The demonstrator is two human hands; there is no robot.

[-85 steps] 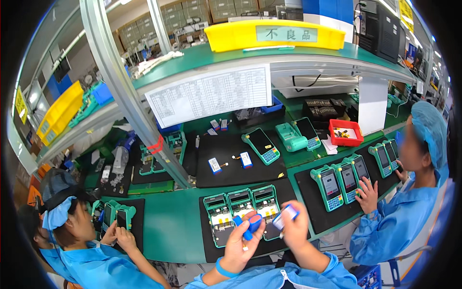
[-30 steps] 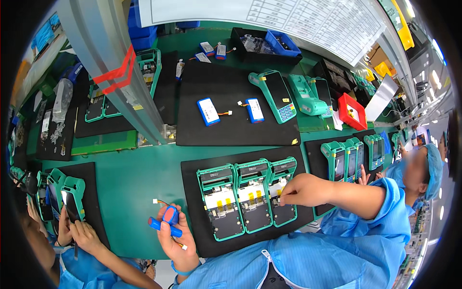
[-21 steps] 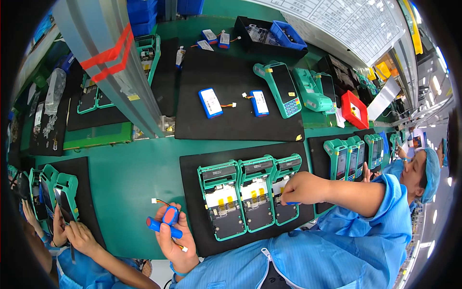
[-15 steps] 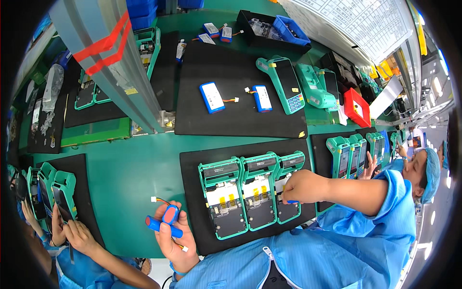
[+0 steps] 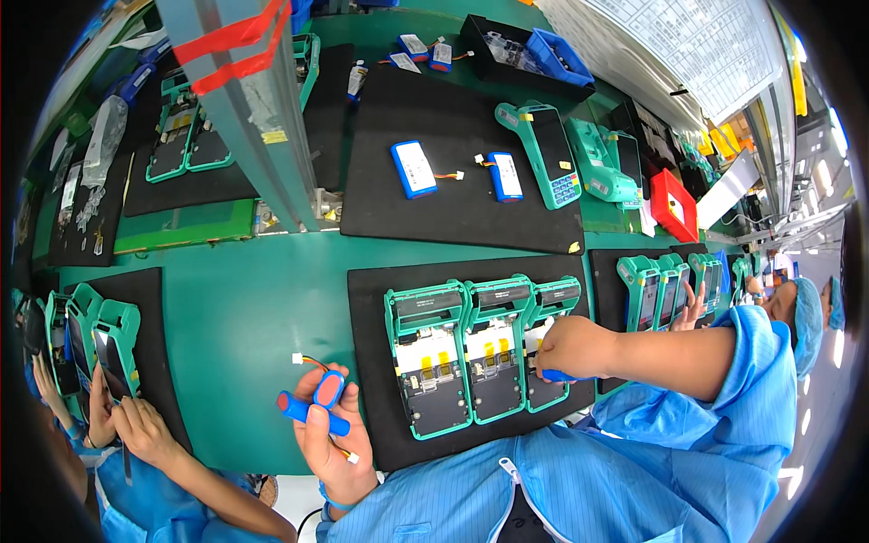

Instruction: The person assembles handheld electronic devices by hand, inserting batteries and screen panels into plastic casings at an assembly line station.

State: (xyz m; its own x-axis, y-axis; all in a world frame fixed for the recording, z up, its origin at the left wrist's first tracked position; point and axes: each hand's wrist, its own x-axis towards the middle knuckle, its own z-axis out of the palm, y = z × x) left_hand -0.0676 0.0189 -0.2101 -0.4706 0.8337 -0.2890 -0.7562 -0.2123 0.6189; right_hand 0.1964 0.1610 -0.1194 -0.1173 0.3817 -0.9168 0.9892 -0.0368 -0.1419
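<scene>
Blue batteries [image 5: 313,414]: 2 in left hand [image 5: 338,445] grip; right hand [image 5: 579,347] pinches blue piece [image 5: 556,375] over green housing [image 5: 554,295].

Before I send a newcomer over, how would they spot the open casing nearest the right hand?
On the green bench, find the black mat before the person. Three open green casings lie in a row; take the rightmost, the only one partly covered by the right hand.

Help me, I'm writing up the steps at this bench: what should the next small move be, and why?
Probably the right hand should ease the blue piece beneath it, apparently a battery pack, into the rightmost open payment-terminal housing: both are over it, while the left hand holds two wired battery packs off to the side.
</scene>
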